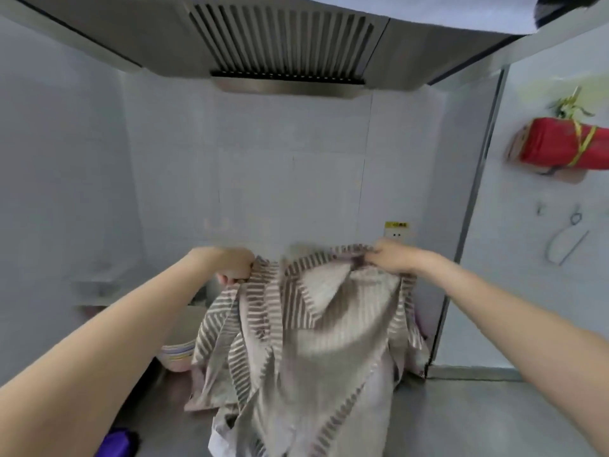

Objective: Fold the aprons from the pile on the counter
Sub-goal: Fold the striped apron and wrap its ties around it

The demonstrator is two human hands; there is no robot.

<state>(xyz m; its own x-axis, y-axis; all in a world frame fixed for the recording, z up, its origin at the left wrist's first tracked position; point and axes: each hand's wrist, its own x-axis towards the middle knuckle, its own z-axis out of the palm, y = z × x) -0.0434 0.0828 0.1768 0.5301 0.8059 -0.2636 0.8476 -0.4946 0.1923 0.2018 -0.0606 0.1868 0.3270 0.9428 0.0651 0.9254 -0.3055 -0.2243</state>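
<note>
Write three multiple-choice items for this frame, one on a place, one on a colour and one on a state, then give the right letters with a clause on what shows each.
1. Where does the red package tied with yellow ribbon hang?
A. On the wall at the right
B. From the vent hood
C. On the steel counter

2. What colour are the stripes on the striped cloth apron?
A. Bright green
B. Grey-brown on pale cloth
C. Red

3. How is the apron held?
A. It lies flat and untouched
B. One hand presses it down
C. The left hand and the right hand grip its top edge and hold it up

Key: 1 A, the package sits high on the right wall panel. 2 B, dull grey-brown bars run across light fabric. 3 C, both hands pinch the upper edge while the cloth hangs to the steel counter.
</note>
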